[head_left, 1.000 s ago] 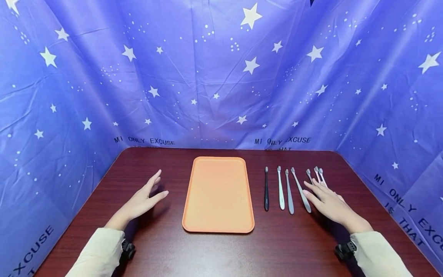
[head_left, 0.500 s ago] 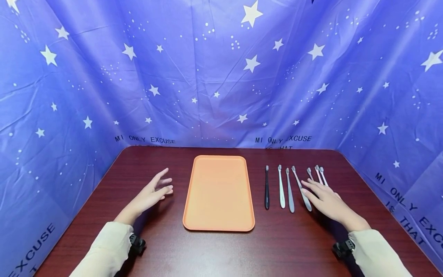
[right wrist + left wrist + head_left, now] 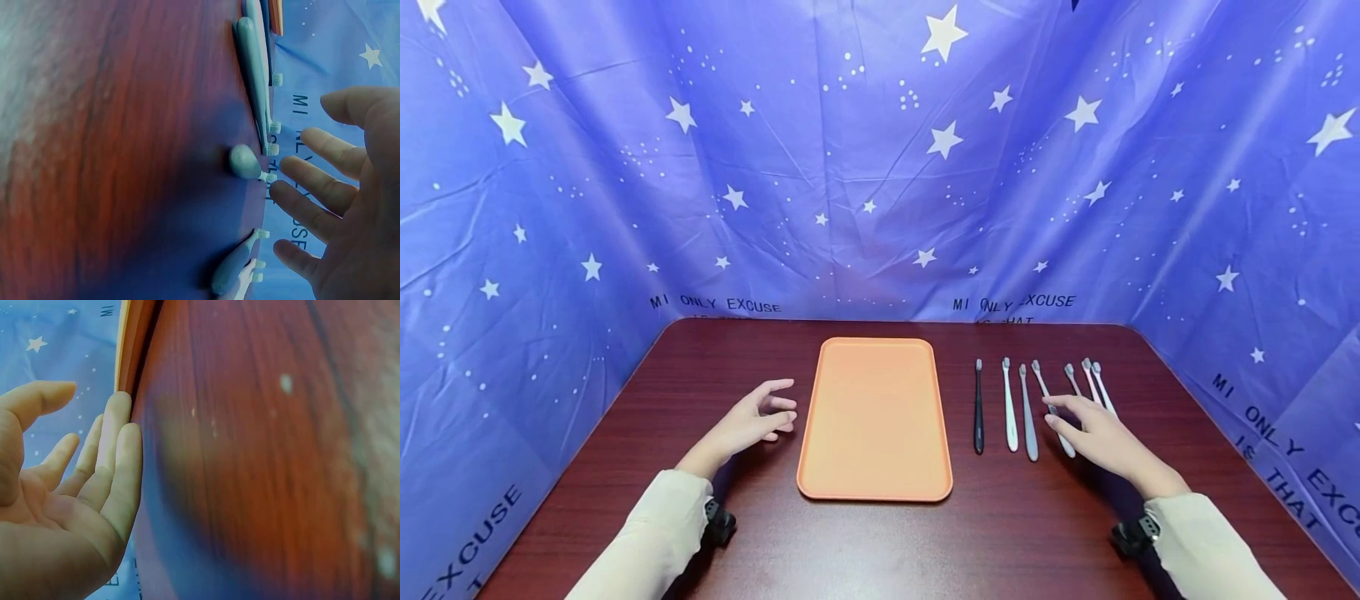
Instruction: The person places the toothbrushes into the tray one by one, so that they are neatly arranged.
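An orange tray [image 3: 875, 417] lies on the table. My left hand [image 3: 752, 423] hovers just left of it, fingers loosely bent and holding nothing; the tray's edge [image 3: 122, 356] shows beyond the fingertips in the left wrist view. Several toothbrushes lie to the tray's right: a black toothbrush [image 3: 978, 417], a white toothbrush [image 3: 1010, 412], a grey toothbrush [image 3: 1028, 421] and a slanted grey toothbrush [image 3: 1040, 380]. My right hand [image 3: 1101, 433] is above the slanted one, partly covering it. In the right wrist view its fingers are spread, apart from that toothbrush's handle [image 3: 245, 161].
More toothbrushes, including a grey one [image 3: 1072, 379] and a white one [image 3: 1102, 387], lie at the far right, partly behind my right hand. A starry blue curtain [image 3: 880, 167] surrounds the back and sides of the dark wooden table [image 3: 880, 550].
My left hand has moved right, toward the tray, its fingers bending more. My right hand has shifted a little left, over the slanted grey toothbrush. Tray and toothbrushes stay where they were.
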Tool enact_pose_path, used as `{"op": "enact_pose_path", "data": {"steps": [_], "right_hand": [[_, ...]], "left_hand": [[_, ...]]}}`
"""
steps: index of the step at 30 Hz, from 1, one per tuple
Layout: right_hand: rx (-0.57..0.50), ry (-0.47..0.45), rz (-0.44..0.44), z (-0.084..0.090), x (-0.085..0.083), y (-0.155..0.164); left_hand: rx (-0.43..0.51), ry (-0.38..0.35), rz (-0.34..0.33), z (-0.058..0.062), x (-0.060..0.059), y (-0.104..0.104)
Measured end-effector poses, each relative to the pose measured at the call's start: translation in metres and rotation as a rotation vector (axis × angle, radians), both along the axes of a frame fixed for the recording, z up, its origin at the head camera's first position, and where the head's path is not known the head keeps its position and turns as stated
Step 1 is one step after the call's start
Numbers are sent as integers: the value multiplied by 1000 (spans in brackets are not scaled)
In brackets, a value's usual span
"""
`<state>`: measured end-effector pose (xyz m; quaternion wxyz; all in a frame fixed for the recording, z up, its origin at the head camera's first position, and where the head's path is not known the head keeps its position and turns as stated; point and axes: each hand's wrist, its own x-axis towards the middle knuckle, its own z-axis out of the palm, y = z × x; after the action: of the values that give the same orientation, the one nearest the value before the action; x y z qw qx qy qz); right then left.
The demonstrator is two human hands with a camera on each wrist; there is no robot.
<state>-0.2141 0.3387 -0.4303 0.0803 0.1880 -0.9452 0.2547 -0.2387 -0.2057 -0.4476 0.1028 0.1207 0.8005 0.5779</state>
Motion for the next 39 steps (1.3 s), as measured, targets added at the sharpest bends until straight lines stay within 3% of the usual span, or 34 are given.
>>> {"op": "enact_pose_path", "data": {"steps": [8,18,30,39], "right_hand": [[-3,-11,1,2,0,-6],[-14,15,11,3,-6,-20],[-33,-15,15,4,-12,-36],[-125,-122,-41,5,-19,-52]], "left_hand": [[38,-47,-10,-5,-6,8],[119,-93,33,-8,-15,18],[147,-104,46,-9,-17,29],[143,-128,40,-12,-18,32]]}}
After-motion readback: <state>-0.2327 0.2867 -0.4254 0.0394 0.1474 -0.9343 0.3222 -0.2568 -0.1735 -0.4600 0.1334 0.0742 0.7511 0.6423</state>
